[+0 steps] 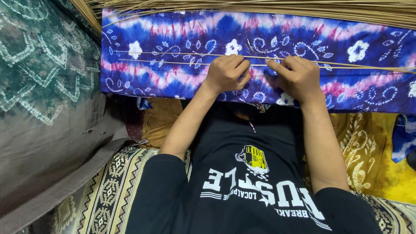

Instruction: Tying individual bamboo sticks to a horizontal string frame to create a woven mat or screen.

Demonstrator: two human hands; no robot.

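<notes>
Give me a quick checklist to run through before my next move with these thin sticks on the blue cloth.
1. Left hand on the thin sticks: ok, fingers curled over them.
2. Right hand gripping the same sticks: ok, pinching beside the left.
3. Sticks lying flat across the blue tie-dye cloth: ok.
4. Spare stick bundle within reach: ok, just beyond the cloth.
5. Stick condition under the fingers: cannot tell, hidden.

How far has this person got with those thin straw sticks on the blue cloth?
Done: two long thin sticks lie flat across the blue tie-dye cloth. In hand: the left hand and right hand pinch at one stick near the middle of the cloth. Left: a thick bundle of straw lies along the cloth's far edge, apart from both hands.
</notes>
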